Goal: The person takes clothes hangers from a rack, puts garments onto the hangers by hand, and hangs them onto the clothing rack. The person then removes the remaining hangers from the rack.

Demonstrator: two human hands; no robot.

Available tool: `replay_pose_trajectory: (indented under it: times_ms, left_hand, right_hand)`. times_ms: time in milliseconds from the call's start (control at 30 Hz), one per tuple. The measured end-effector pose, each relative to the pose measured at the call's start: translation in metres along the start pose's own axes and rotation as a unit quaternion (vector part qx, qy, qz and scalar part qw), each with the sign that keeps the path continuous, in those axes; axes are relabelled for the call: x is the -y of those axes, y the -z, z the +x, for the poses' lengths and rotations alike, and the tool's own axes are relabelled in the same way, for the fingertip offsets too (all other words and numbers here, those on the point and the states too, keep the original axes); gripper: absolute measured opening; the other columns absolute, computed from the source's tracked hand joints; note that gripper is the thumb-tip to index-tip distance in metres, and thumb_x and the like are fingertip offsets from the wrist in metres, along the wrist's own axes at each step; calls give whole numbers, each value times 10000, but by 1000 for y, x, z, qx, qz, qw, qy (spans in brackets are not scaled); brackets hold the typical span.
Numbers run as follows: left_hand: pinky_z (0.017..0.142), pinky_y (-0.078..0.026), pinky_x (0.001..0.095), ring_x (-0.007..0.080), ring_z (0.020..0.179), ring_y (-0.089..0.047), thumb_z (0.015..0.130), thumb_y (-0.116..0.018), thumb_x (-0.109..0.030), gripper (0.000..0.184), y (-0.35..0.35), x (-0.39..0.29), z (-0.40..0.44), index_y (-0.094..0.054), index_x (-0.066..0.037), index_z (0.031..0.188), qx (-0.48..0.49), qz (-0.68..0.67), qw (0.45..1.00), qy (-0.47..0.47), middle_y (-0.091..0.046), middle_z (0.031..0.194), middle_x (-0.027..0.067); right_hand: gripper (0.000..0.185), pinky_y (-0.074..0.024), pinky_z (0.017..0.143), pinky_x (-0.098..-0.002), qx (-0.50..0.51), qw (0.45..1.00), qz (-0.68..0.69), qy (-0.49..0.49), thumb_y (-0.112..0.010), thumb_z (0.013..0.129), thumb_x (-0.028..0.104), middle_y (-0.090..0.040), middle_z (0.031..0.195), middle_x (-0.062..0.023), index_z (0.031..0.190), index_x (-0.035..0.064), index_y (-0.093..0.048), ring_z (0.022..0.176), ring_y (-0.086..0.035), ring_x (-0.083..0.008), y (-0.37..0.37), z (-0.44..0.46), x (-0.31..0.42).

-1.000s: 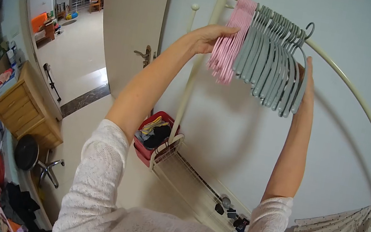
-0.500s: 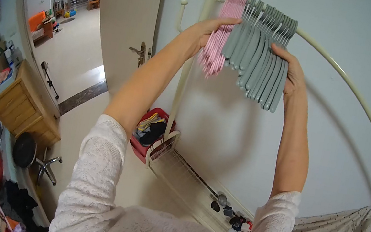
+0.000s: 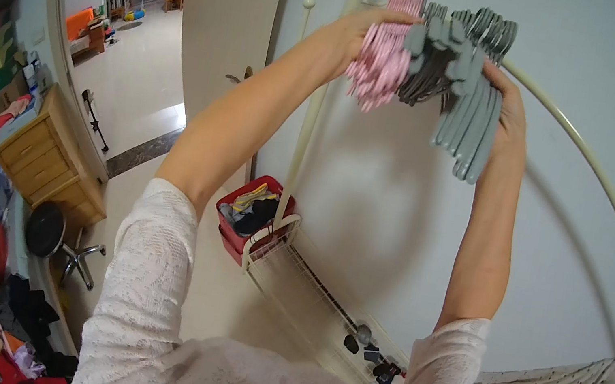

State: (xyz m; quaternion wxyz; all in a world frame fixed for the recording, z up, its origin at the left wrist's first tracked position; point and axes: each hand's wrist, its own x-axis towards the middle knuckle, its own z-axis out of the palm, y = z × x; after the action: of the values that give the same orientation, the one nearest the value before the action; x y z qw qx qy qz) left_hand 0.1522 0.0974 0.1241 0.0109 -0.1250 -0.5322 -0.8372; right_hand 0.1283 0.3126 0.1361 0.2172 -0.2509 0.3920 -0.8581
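A row of clothes hangers hangs from the cream rail of a garment rack. At the left end is a bunch of pink hangers [image 3: 380, 65], and my left hand [image 3: 351, 39] closes around its side with one digit stretched across the front. To the right hang grey hangers [image 3: 465, 125]; my right hand [image 3: 506, 112] grips their outer edge, its fingers mostly hidden behind them. Between the two bunches some grey hangers are turned at an angle, and darker hangers [image 3: 426, 77] show there.
The rack's post [image 3: 304, 142] stands left of the hangers, and its curved rail [image 3: 579, 145] sweeps down to the right. Below are a red basket [image 3: 234, 243] of clothes and a wire shelf [image 3: 310, 271] with small dark items. A door [image 3: 230, 22] stands ajar; a round stool [image 3: 46, 230] is at left.
The grey hangers, which hung in one even row, have parted and twisted, showing dark ones in the middle. My right hand has moved slightly right and the camera view has shifted.
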Motion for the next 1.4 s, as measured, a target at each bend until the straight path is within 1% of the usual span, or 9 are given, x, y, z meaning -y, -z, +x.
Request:
replay_pose_trajectory:
  times_ms: [33, 167, 400, 500, 600, 767, 1033, 1133, 1400]
  left_hand:
    - [678, -599, 353, 213, 768, -686, 870, -599, -131, 268, 10, 10, 8, -584, 43, 1074, 45, -52, 997, 17, -670, 951, 154]
    - [658, -608, 390, 259, 723, -691, 799, -639, -45, 280, 21, 35, 12, -560, 68, 1043, 19, -76, 995, 68, -662, 909, 207]
    - [639, -604, 387, 240, 717, -691, 812, -687, -120, 264, 16, 7, -4, -598, 37, 1004, 87, -96, 987, 91, -677, 890, 179]
    - [599, -595, 376, 228, 698, -691, 815, -712, -203, 292, 1, -5, -20, -620, 8, 994, 35, -24, 998, 45, -685, 874, 157]
    - [601, -600, 362, 227, 685, -690, 827, -698, -197, 280, -9, -10, -17, -619, 12, 995, 54, -10, 995, 87, -685, 877, 155]
    - [667, -616, 340, 251, 749, -694, 790, -663, 9, 233, -8, -16, -8, -587, 88, 996, 79, 39, 990, 113, -663, 907, 211]
    - [728, -602, 330, 247, 802, -687, 784, -665, 5, 287, -7, -15, -1, -580, 98, 1042, 82, 50, 991, 98, -656, 938, 202]
    - [766, -582, 317, 225, 829, -678, 778, -684, -12, 292, -13, -24, -2, -590, 90, 1034, 86, 201, 976, 19, -660, 945, 178]
    - [724, -599, 328, 232, 767, -688, 805, -671, -54, 277, 6, 31, -11, -593, 74, 1039, 113, -56, 985, 115, -670, 933, 173]
  right_hand:
    - [250, -563, 722, -359, -3, 1000, 3, 0, -602, 827, 63, -650, 940, -156, 1048, -50, -572, 786, -656, -238, 3, -4, -6]
    - [260, -556, 740, -332, -55, 994, -93, 16, -658, 811, 72, -636, 957, -141, 1033, -36, -576, 837, -649, -224, 20, -14, -20]
    - [288, -523, 856, -428, -40, 995, -88, 6, -657, 791, 31, -598, 1029, -188, 1042, -65, -554, 933, -618, -289, 10, 0, -9]
    - [255, -535, 833, -424, -47, 996, -74, 4, -657, 793, 32, -614, 984, -181, 1010, -65, -564, 898, -629, -288, 6, 6, -5]
    - [234, -545, 807, -418, -62, 995, -80, -1, -667, 790, 40, -628, 938, -168, 982, -57, -578, 853, -639, -280, 3, 3, -2]
    - [171, -557, 751, -400, -86, 986, -145, 5, -670, 772, 30, -638, 907, -141, 923, -27, -613, 802, -650, -255, -9, -7, -17]
    - [191, -557, 764, -383, -132, 981, -139, 22, -661, 749, -4, -619, 905, -156, 922, -56, -598, 797, -647, -259, -8, -14, -14]
    - [244, -557, 785, -388, -115, 986, -110, 41, -643, 746, -38, -605, 935, -169, 978, -73, -579, 815, -643, -265, -12, -19, -14]
    - [374, -522, 867, -400, -107, 989, -68, 80, -628, 755, -63, -577, 1049, -185, 1113, -84, -523, 933, -614, -281, 5, -47, -60]
